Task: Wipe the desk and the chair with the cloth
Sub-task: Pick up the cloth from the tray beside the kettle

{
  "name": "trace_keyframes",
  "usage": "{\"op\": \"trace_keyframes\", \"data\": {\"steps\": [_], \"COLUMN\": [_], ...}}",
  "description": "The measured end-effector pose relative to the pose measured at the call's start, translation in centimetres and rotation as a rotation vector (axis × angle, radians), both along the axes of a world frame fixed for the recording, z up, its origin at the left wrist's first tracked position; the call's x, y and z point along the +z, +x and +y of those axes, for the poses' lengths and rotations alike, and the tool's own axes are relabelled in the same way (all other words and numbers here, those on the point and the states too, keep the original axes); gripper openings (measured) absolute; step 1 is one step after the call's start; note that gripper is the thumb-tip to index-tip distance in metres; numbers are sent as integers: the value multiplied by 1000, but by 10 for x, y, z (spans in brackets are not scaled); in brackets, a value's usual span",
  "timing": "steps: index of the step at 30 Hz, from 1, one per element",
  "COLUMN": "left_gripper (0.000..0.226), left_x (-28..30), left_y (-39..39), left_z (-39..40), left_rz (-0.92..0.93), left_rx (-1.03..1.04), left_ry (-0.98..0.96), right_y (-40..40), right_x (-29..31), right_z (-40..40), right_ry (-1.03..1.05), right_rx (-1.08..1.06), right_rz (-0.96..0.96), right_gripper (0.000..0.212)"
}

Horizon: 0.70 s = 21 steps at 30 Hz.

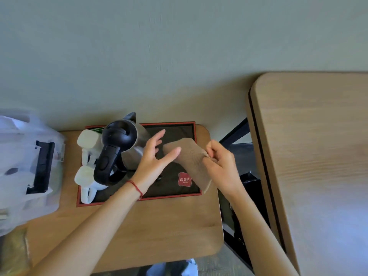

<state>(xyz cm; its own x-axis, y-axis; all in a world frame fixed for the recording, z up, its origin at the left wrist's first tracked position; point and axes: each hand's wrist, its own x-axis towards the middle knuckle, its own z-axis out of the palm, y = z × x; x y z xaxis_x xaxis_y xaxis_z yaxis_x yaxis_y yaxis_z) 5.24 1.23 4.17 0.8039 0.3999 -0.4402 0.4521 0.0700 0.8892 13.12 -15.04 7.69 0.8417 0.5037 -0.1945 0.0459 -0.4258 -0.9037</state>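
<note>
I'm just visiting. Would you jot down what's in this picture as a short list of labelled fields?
surface: small wooden desk
cloth: tan cloth, held above the tray
right hand: pinching the cloth's edge
left hand: open, fingers spread beside the cloth
tray: black, red-rimmed, holds kettle and two white mugs
left of tray: white plastic bag
wiping: not yet begun

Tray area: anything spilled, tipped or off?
No spill shows. The kettle and two white mugs look to lie on their sides on the tray, though the wide-angle view may exaggerate this. The cloth is pinched in the right hand.
</note>
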Motion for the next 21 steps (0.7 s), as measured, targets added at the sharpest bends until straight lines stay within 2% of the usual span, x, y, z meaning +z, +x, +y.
{"op": "trace_keyframes", "data": {"steps": [2,4,6,8,10,13,15,17,19,21], "left_gripper": [92,100,87,66,54,37,44,60,80,96], "left_x": [33,69,104,133,158,199,223,241,254,266], "left_y": [7,6,6,0,-4,-6,-3,2,9,17], "left_z": [3,4,-1,-12,-29,-71,-103,-131,-157,-185], "left_rz": [111,189,215,161,105,26,15,16,-39,-115], "left_rx": [-172,-392,-527,-579,-569,-564,-539,-538,-579,-690], "left_ry": [-128,-250,-318,-365,-426,-389,-284,-165,-73,1], "right_y": [2,0,-10,-29,-49,-78,-93,-100,-97,-89], "right_x": [39,81,118,145,165,181,189,200,212,222], "right_z": [-12,-27,-52,-80,-110,-148,-167,-190,-219,-255], "right_ry": [48,107,165,284,356,301,336,352,247,159], "right_rx": [55,6,-157,-352,-395,-273,-304,-372,-396,-405], "right_rz": [15,67,127,273,432,516,471,330,154,99], "right_gripper": [36,26,25,24,47,86,88,71,51,46]}}
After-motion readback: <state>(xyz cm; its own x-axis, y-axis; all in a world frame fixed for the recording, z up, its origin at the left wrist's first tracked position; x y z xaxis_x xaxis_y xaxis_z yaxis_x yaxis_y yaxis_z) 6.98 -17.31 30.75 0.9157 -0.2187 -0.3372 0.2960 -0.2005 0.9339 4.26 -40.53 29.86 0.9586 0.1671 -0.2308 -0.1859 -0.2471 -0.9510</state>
